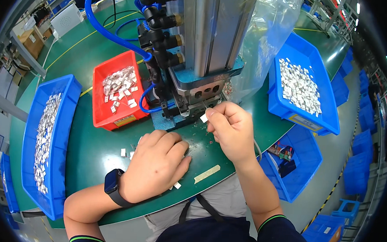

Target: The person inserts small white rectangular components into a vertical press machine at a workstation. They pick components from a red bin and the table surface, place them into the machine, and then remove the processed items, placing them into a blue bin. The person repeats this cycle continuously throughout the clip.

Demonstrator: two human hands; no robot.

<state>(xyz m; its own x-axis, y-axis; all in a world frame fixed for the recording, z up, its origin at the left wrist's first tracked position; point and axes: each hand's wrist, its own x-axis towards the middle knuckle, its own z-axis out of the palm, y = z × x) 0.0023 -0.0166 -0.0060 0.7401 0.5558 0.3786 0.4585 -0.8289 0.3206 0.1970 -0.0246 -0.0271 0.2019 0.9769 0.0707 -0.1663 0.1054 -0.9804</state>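
Observation:
My right hand (233, 130) pinches a small white block-shaped part with thin wire leads (204, 118) between thumb and forefinger. It holds the part at the front of the metal tooling (204, 95) low on a pneumatic press (216, 33). My left hand (155, 165), with a dark watch on its wrist, rests palm down on the green table (98, 148). Its fingers are curled together over loose white parts; what lies under them is hidden. More such parts, like one white part (123, 152), lie around that hand.
A red bin (100, 111) and a long blue bin (64, 126) of white parts stand left; another blue bin (329, 111) stands right. Below it sits a blue tub (305, 172) with odds and ends. Blue air hoses (106, 31), a clear plastic bag (270, 28) and tape (207, 174) are nearby.

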